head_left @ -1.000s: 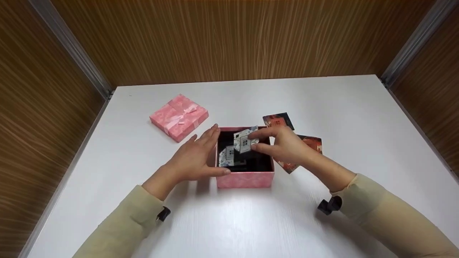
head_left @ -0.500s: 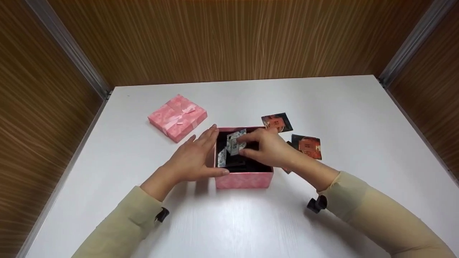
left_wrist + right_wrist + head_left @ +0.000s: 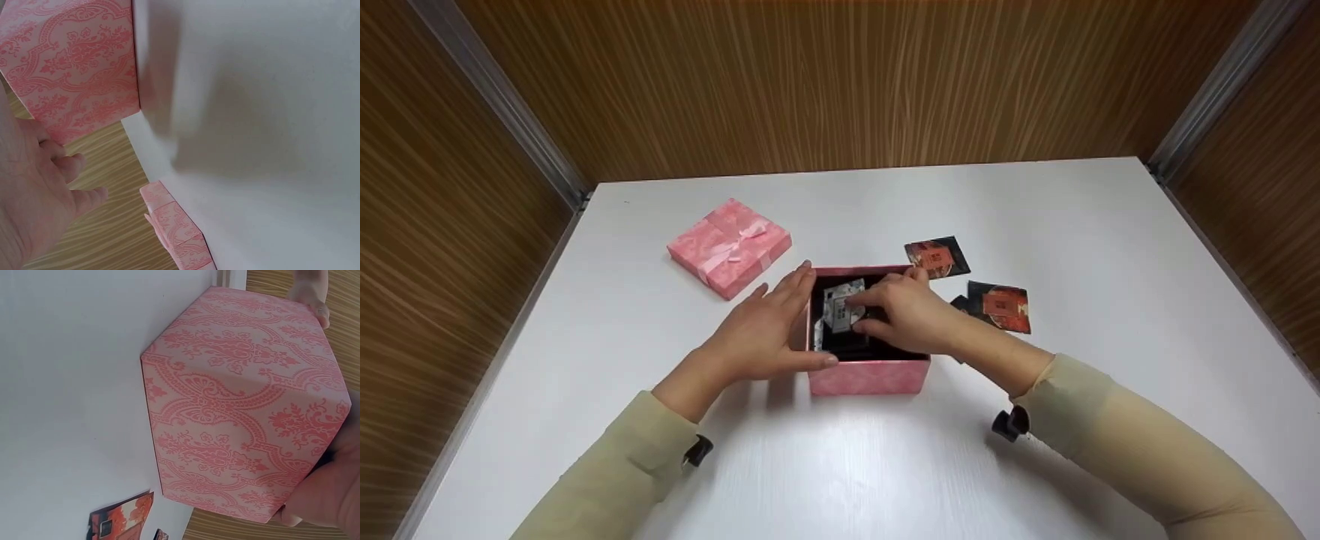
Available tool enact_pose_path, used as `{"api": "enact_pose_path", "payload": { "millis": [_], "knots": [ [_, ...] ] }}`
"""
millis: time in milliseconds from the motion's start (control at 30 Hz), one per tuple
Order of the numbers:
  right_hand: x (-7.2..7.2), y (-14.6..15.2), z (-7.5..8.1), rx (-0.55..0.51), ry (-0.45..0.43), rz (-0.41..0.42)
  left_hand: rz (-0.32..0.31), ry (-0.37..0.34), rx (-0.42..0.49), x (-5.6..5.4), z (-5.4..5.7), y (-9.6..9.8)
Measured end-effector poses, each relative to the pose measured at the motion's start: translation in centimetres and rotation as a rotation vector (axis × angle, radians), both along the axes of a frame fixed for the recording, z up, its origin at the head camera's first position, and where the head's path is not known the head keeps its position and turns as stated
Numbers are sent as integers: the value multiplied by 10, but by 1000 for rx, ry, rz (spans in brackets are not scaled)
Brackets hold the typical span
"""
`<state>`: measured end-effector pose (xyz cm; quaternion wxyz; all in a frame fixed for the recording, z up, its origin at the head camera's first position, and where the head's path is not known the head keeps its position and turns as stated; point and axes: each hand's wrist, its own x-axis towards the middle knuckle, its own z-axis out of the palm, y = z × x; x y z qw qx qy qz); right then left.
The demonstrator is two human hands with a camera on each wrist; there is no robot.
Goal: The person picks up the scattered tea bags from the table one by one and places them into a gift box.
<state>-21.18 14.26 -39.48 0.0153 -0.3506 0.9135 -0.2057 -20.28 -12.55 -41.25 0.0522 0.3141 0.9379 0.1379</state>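
Observation:
A pink patterned box stands uncovered on the white table, black inside. My left hand rests along its left side, fingers fairly straight and thumb over the front rim. Inside the box, my right hand pinches a flat packet with a white floral print and a grey label, between thumb and index finger. Beside it at the left wall shows the pale edge of another such packet. From the right wrist, the box hides most of the right hand's fingers.
A pink lid with a ribbon bow lies behind and left of the box. Flat red-and-black packets lie to its right, one at the back and one farther right; another is partly covered by the right wrist. Wood-grain panels enclose the table.
My right hand has moved left and lower into the box with the white floral packet, now over the packet at the left wall. My left hand has stayed at the box.

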Motion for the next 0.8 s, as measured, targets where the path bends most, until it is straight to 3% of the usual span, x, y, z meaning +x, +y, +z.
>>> {"api": "enact_pose_path", "payload": {
  "millis": [333, 433, 533, 667, 800],
  "knots": [
    [-1, -3, 0, 117, 18, 12, 9, -12, -1, 0, 1, 0],
    [-1, -1, 1, 109, 24, 22, 12, -14, -1, 0, 0, 0],
    [-1, 7, 7, 33, 46, 22, 14, -15, 2, 0, 0, 0],
    [-3, 30, 20, -150, 89, 3, 14, -14, 6, 0, 0, 0],
    [-12, 71, 30, -279, 80, -103, 13, -7, 2, 1, 0, 0]
  ]
}}
